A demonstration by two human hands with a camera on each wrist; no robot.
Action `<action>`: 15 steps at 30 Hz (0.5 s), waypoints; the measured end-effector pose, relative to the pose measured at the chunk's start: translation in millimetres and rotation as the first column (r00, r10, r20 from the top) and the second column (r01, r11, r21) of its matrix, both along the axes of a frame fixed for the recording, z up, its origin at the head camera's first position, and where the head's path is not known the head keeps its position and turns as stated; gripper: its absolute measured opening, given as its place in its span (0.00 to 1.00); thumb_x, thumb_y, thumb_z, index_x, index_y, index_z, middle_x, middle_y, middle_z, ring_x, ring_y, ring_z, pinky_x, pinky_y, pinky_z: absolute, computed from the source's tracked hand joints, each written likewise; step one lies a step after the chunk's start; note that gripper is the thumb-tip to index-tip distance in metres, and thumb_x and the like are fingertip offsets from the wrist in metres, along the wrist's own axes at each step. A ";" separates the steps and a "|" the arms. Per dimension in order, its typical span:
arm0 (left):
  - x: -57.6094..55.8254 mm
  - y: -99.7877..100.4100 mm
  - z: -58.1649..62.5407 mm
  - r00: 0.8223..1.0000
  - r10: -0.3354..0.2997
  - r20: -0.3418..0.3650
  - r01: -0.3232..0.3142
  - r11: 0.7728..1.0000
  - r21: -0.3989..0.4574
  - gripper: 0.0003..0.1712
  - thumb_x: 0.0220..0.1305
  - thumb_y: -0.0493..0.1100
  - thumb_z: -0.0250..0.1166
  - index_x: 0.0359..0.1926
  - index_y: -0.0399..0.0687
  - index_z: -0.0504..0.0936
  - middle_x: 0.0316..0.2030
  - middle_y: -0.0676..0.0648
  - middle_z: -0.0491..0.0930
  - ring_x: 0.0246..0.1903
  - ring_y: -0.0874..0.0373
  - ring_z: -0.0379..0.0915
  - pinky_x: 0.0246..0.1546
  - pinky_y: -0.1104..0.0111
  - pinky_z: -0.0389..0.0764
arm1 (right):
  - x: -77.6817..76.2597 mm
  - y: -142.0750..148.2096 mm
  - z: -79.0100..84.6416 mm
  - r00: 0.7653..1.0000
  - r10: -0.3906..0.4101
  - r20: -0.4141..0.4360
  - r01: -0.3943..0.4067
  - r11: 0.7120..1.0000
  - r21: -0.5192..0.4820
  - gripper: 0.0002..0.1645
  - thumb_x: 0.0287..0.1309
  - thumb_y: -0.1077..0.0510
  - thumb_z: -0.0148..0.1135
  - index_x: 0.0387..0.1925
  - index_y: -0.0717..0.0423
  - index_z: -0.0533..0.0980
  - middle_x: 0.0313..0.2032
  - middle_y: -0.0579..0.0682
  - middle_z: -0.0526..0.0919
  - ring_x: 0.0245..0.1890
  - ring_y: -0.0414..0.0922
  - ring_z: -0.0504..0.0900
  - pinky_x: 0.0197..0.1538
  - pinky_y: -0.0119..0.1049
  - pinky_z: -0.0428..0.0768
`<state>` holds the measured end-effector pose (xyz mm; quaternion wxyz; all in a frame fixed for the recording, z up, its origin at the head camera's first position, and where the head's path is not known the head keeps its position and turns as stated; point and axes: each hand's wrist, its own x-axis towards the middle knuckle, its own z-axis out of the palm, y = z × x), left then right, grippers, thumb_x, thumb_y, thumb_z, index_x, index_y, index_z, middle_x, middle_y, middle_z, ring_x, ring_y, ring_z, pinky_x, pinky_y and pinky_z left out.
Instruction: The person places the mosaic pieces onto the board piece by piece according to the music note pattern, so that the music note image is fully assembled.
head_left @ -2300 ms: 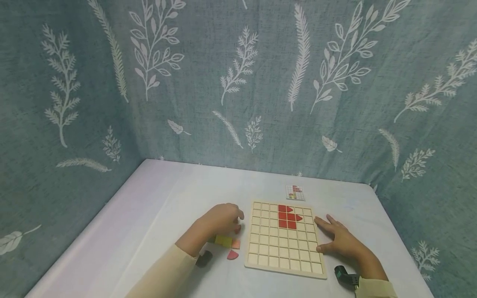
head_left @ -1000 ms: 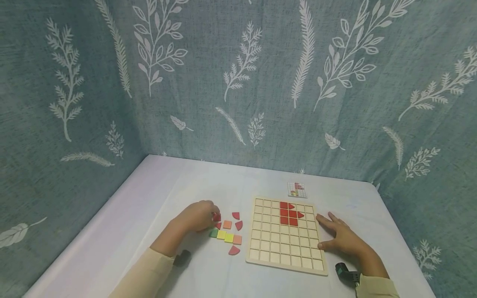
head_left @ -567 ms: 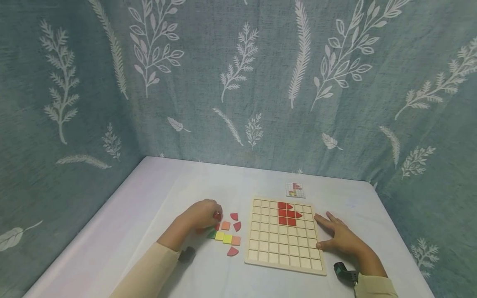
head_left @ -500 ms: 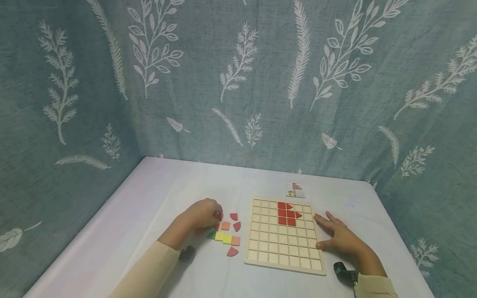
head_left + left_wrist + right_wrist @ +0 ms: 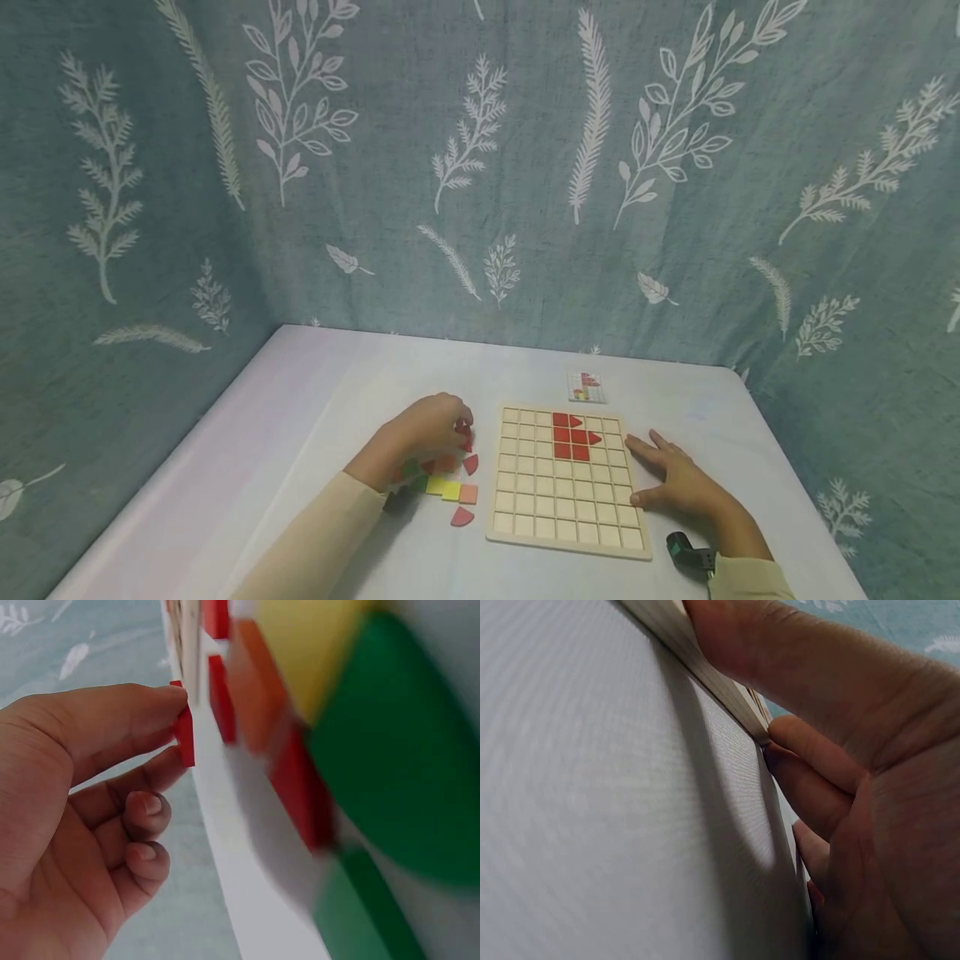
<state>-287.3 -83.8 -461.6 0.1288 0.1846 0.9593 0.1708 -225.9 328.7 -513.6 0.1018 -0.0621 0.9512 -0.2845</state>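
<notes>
My left hand (image 5: 433,423) is just left of the wooden grid board (image 5: 555,508), over the loose tiles. Its thumb and index finger pinch a small red tile (image 5: 186,735), held on edge in the left wrist view; the other fingers are curled in. My right hand (image 5: 678,477) lies at the board's right side, fingers spread, with thumb and fingertips against the edge. In the right wrist view the thumb touches the wooden rim (image 5: 705,667). Several red tiles (image 5: 562,451), squares and pointed ones, sit in the board's upper middle cells.
Beside the board's left edge lie a yellow square (image 5: 451,491), an orange square (image 5: 468,494), red quarter-circles (image 5: 462,517) and green tiles (image 5: 397,742), partly hidden under the left hand. A small pattern card (image 5: 585,388) lies behind the board. A leaf-patterned curtain (image 5: 405,167) surrounds the white table.
My left hand has shifted right, nearer the board, with red still at its fingertips. The right hand stays at the board's edge. The head view has turned slightly.
</notes>
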 end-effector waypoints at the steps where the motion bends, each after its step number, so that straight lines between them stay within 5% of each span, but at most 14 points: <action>1: -0.5 3.8 1.8 1.000 -0.026 -0.008 0.026 1.000 0.004 0.13 0.53 0.42 0.74 0.42 0.54 0.86 0.30 0.60 0.79 0.32 0.61 0.74 0.44 0.62 0.79 | 0.3 -0.3 0.4 1.000 0.000 0.001 0.000 1.000 0.000 0.68 0.23 0.33 0.79 0.71 0.47 0.64 0.72 0.69 0.46 0.68 0.74 0.43 0.59 0.74 0.47; 7: -5.1 24.3 9.7 0.984 -0.171 -0.056 0.171 0.985 -0.012 0.09 0.56 0.40 0.72 0.40 0.54 0.87 0.30 0.60 0.79 0.28 0.65 0.74 0.39 0.67 0.79 | 1.3 -0.8 0.0 1.000 0.002 -0.003 -0.002 1.000 0.000 0.68 0.23 0.33 0.79 0.71 0.48 0.63 0.72 0.70 0.47 0.68 0.74 0.43 0.59 0.75 0.47; 15: -9.1 48.3 18.5 0.913 -0.365 -0.183 0.356 0.931 -0.080 0.08 0.59 0.43 0.70 0.41 0.50 0.87 0.31 0.59 0.80 0.32 0.65 0.72 0.38 0.69 0.76 | 0.2 0.6 0.8 1.000 0.007 0.001 -0.007 1.000 0.011 0.68 0.24 0.32 0.78 0.72 0.47 0.62 0.72 0.69 0.46 0.68 0.74 0.42 0.59 0.75 0.47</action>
